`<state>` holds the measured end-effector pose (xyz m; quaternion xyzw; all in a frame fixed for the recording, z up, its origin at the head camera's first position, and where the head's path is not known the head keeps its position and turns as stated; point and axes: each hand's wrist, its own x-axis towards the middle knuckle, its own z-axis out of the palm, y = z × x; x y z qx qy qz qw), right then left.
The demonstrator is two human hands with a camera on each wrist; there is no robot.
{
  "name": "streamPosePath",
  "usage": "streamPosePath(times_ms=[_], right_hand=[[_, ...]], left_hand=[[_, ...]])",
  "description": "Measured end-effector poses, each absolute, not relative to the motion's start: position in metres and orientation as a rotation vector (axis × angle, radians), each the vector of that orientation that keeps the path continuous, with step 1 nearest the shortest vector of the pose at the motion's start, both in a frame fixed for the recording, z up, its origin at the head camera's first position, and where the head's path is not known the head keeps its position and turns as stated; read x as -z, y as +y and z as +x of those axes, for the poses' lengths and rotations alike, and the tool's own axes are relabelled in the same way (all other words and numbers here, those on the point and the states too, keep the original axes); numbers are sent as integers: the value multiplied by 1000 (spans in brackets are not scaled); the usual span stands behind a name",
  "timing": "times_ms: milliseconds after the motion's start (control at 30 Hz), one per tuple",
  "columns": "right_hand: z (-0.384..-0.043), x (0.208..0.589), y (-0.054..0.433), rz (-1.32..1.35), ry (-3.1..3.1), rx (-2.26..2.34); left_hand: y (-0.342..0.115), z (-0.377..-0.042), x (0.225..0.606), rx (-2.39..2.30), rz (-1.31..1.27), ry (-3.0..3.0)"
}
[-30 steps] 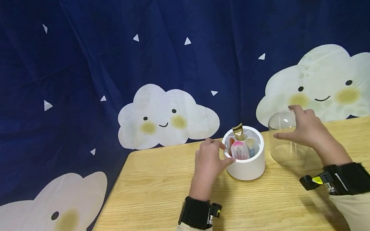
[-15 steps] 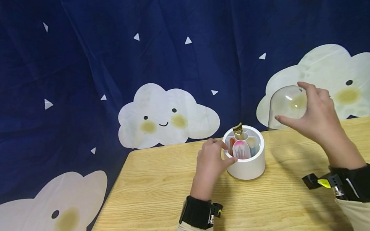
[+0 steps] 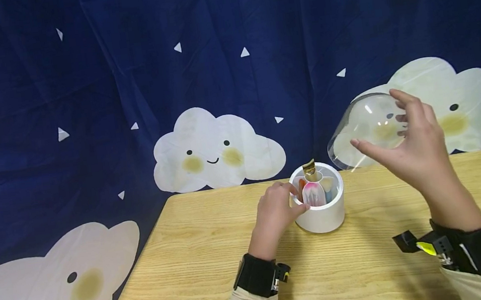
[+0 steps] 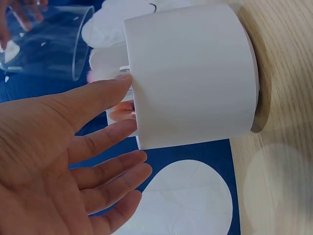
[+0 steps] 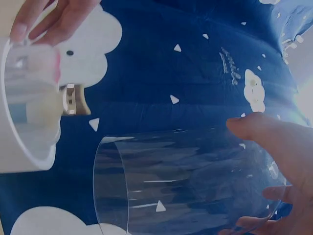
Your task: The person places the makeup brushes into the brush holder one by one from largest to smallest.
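Observation:
My right hand holds a clear domed cover by its rounded end, thumb on one side and fingers on the other. The cover is tilted in the air, its open rim facing down and left, up and right of a white round holder. Makeup brushes stand in the holder's clear compartments, among them a pink-tipped brush and a taller one with a gold end. My left hand touches the holder's near-left rim with thumb and forefinger; its other fingers extend loosely beside the wall.
The holder stands on a light wooden table, near its back edge. Behind hangs a dark blue curtain with white triangles and smiling clouds. Both wrists wear black bands with small cameras.
My right hand has lifted the clear cover off the table and tilted it, its rim swinging left toward the holder. My left hand stays at the holder's rim.

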<state>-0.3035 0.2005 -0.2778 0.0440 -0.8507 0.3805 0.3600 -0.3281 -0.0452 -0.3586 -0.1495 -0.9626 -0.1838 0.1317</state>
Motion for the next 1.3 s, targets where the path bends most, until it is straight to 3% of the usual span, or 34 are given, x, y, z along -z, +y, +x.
streamPosePath(times_ms=[600, 1300], right_hand=[[-302, 288, 162, 330, -2112, -1066], [-317, 308, 151, 375, -2215, -1025]], left_hand=[[-47, -328, 361, 468, -446, -2786], [-43, -329, 360, 485, -411, -2802]])
